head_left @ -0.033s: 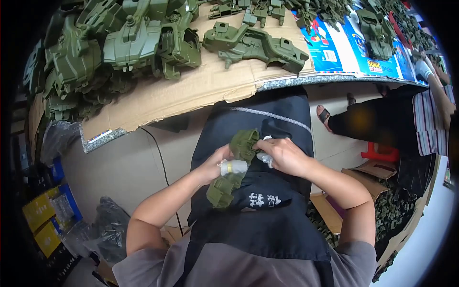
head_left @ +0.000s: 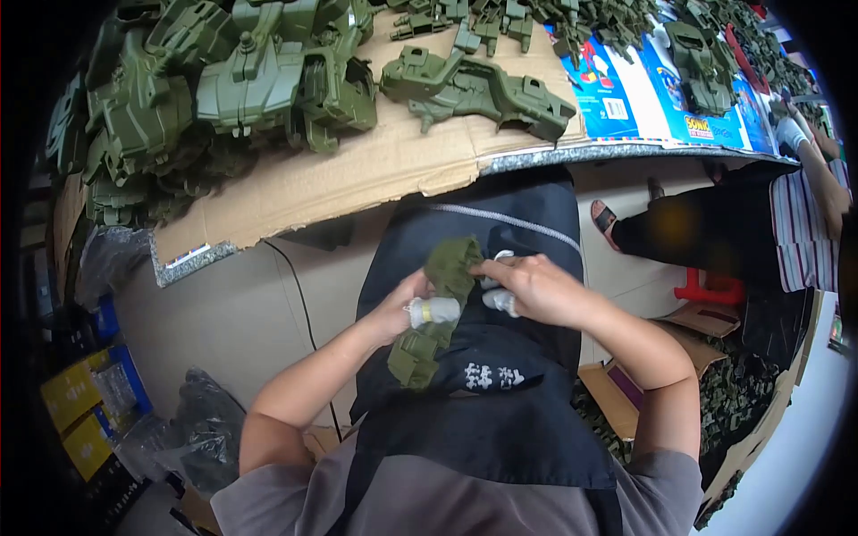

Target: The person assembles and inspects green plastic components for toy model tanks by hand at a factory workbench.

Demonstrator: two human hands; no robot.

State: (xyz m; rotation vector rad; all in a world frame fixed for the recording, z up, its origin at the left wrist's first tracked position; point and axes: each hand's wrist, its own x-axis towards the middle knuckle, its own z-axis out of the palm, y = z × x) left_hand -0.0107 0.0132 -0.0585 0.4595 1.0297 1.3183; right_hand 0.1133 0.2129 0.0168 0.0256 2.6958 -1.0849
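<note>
A long olive-green moulded plastic part (head_left: 413,355) lies slantwise above my lap, its upper end blurred. My left hand (head_left: 402,310) is closed around its middle, with a white cloth finger cover across the front. My right hand (head_left: 541,290) is at the part's upper right edge, fingers curled and white covers on some of them. Its thumb and forefinger look pinched together at that edge; whatever may be between them is too small to make out. The dark apron (head_left: 500,429) lies beneath both hands.
A cardboard-covered table (head_left: 357,183) stands ahead, holding a similar green part (head_left: 478,89) and a pile of green shells (head_left: 250,85). To the right are a co-worker's striped garment (head_left: 809,223), a red stool (head_left: 710,288) and an open carton (head_left: 617,393). Plastic bags (head_left: 201,429) lie left.
The upper end of the green part has shifted slightly left and up. My right hand has turned a little, and its covered fingers show more. My left hand keeps its hold.
</note>
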